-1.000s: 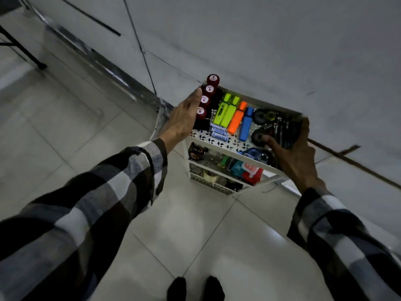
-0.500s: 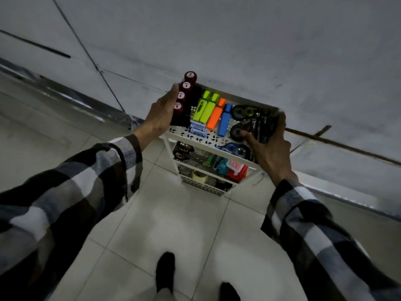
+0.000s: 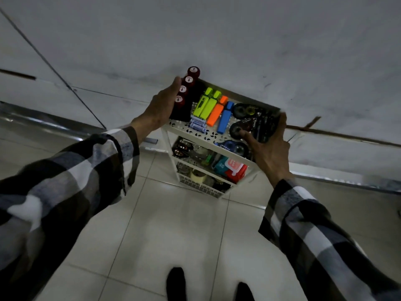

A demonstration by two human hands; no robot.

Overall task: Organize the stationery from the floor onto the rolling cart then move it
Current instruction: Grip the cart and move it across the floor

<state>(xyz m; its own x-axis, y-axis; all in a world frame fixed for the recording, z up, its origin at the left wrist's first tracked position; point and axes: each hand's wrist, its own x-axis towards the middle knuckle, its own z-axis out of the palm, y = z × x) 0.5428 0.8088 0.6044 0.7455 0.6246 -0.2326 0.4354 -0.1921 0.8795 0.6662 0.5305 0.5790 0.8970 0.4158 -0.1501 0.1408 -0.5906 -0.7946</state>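
The cart (image 3: 196,139) stood on the tiled floor (image 3: 173,224) against a pale wall (image 3: 238,40), with both hands gripping its top shelf. The left hand (image 3: 159,107) had its fingers (image 3: 174,85) wrapped round the left edge, touching a row of red-capped stamps (image 3: 186,85). The right hand (image 3: 269,148) clasped the right edge, fingers over dark tape rollers (image 3: 243,110). Between the hands lay highlighters (image 3: 213,109) and batteries (image 3: 197,126). The lower shelves were dim and crowded, their contents hard to make out. Dark shoes (image 3: 176,283) were cut off below.
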